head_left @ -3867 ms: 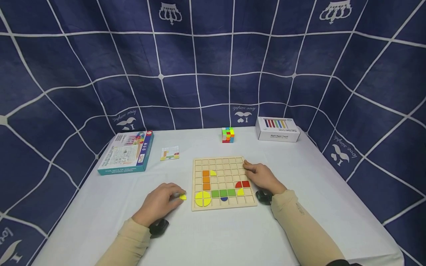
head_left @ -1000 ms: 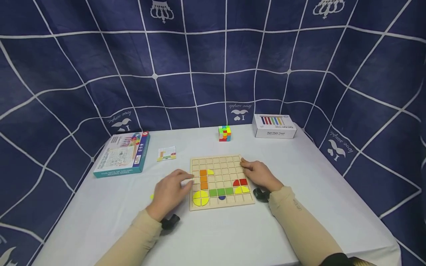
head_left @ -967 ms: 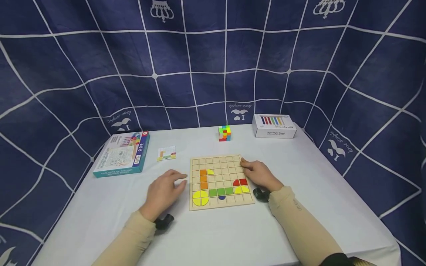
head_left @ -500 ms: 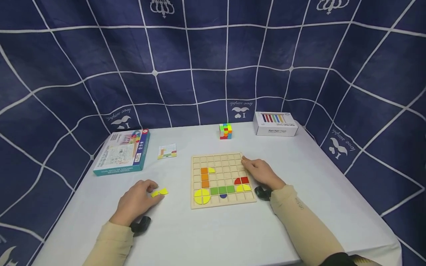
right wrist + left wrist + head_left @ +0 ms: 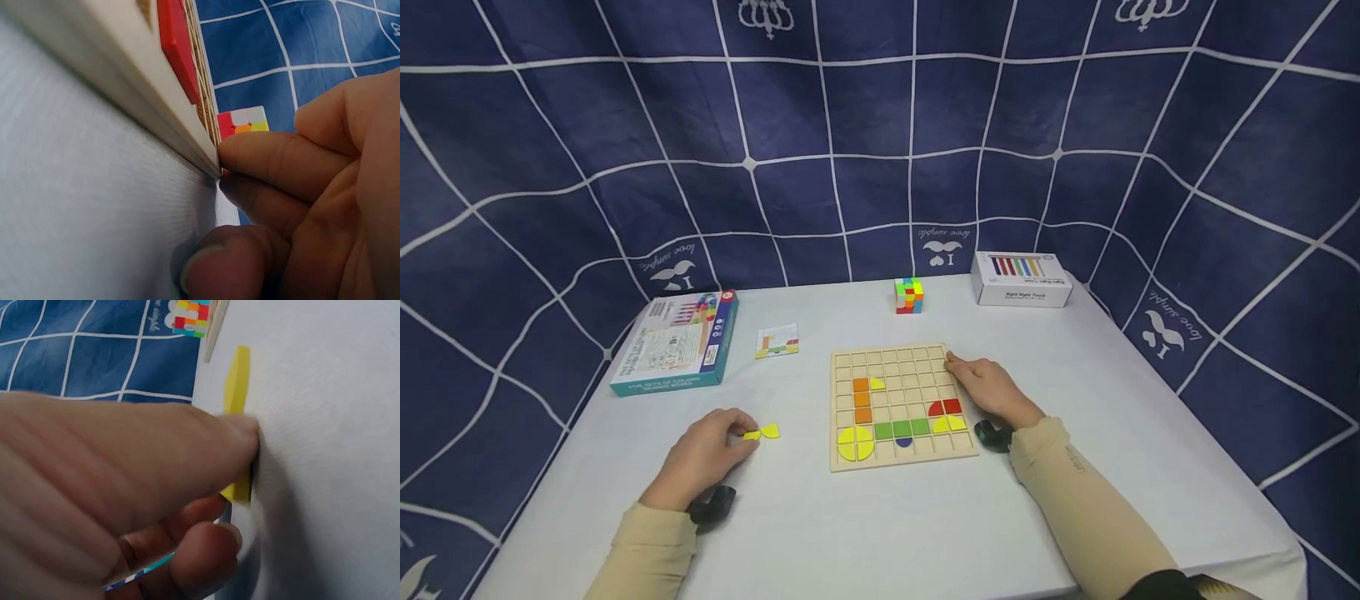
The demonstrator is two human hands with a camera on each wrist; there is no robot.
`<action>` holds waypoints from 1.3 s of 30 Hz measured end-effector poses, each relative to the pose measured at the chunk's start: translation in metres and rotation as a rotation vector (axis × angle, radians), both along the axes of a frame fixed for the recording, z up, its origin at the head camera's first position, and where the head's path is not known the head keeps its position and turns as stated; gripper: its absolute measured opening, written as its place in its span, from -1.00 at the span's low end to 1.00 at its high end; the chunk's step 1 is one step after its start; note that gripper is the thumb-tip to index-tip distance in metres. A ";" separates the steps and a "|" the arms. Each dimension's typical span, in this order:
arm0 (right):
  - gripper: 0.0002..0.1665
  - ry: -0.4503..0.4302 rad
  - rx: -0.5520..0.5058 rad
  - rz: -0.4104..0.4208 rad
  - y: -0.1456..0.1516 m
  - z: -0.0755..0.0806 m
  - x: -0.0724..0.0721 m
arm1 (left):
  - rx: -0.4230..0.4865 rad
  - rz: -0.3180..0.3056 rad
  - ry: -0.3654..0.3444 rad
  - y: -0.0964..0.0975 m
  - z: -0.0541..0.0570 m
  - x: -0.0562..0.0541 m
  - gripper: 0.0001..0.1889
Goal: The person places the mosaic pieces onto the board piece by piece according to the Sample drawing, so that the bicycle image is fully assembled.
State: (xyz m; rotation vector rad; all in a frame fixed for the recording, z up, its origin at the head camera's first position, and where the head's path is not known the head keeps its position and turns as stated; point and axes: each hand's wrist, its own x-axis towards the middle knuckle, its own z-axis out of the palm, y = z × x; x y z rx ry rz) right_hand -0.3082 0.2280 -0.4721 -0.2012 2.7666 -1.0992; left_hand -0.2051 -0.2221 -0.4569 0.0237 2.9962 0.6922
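Observation:
In the head view my left hand (image 5: 703, 454) is low at the table's left part, pinching a yellow quarter-circle tile (image 5: 751, 435) between thumb and fingers. A second yellow quarter-circle tile (image 5: 770, 431) lies just right of it. The left wrist view shows the thumb (image 5: 231, 440) across the yellow pieces, hiding their middle. My right hand (image 5: 992, 390) touches the right edge of a wooden grid board (image 5: 895, 396) with its fingertips; its thumb is apart from the board. Orange, green, red, yellow and blue tiles lie on the grid.
A pattern card (image 5: 777, 341) lies behind the left hand. Farther back are a flat teal-edged box (image 5: 677, 346), a puzzle cube (image 5: 908, 296) and a white box (image 5: 1022, 281). A blue checked curtain (image 5: 880, 125) borders the white table (image 5: 880, 533).
My left hand has moved left, away from the board, and its fingers have closed on a yellow tile. Since the oldest frame, another yellow quarter has joined the board's lower right. The right hand stays.

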 end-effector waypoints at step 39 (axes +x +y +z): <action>-0.39 0.026 -0.001 0.053 0.003 -0.003 -0.001 | -0.067 0.039 0.042 -0.004 -0.002 -0.001 -0.47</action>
